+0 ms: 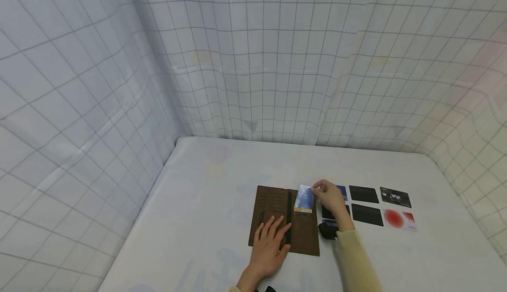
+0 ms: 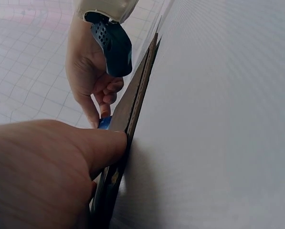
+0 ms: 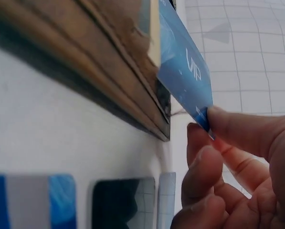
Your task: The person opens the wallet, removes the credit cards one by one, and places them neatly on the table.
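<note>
A brown wallet (image 1: 305, 239) lies spread open on the white table, with card slots on its left half. My left hand (image 1: 269, 248) rests on that half with fingers spread. In the left wrist view, its thumb lies against the edge of the wallet (image 2: 137, 90). Thumb and fingers of my right hand (image 1: 328, 196) pinch a corner of a blue VIP card (image 1: 304, 198). This card lies over the upper part of the wallet's right half, its lower end by a yellowish strip. The right wrist view shows the card (image 3: 187, 67) tilted up from the wallet (image 3: 99, 62).
Right of the wallet lie several cards in two rows: a black VIP card (image 1: 396, 197), two dark cards (image 1: 363, 194), a white card with a red circle (image 1: 400, 219), and others partly under my right arm. A gridded white curtain (image 1: 253, 63) surrounds the table (image 1: 190, 204).
</note>
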The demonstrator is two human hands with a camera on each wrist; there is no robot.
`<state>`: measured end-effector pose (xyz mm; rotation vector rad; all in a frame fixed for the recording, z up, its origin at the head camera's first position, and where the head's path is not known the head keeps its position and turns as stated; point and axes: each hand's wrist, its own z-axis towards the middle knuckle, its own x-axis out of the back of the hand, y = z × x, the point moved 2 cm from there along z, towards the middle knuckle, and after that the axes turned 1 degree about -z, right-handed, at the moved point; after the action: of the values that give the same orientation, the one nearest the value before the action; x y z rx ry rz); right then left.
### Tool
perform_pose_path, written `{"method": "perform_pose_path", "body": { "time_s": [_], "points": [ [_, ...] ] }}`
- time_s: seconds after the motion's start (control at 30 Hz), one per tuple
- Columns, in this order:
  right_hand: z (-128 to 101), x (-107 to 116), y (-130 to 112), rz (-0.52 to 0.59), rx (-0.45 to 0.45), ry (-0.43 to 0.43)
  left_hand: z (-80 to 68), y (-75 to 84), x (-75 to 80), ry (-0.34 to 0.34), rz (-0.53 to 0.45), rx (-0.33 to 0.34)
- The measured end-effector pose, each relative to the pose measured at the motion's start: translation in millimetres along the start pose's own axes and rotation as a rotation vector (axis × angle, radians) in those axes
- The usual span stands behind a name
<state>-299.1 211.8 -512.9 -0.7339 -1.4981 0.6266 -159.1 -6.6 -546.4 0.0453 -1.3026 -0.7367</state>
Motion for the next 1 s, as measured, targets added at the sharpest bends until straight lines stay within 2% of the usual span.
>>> {"method": "perform_pose_path", "body": {
  "time_s": [0.27, 0.77, 1.0],
  "points": [
    [0.6, 4.7, 2.2, 0.035, 0.001, -0.078, -0.3, 0.0, 1.4, 0.009, 0.006, -0.006],
    [-0.6, 7.5, -2.7, 0.055, -0.023, -0.039, 0.0, -1.5, 1.4, 0.026, 0.009, -0.014],
    [1.9, 6.2, 2.3, 0.117, -0.037, -0.04, 0.9, -1.8, 1.1, 0.027, -0.008, -0.012]
  ]
}}
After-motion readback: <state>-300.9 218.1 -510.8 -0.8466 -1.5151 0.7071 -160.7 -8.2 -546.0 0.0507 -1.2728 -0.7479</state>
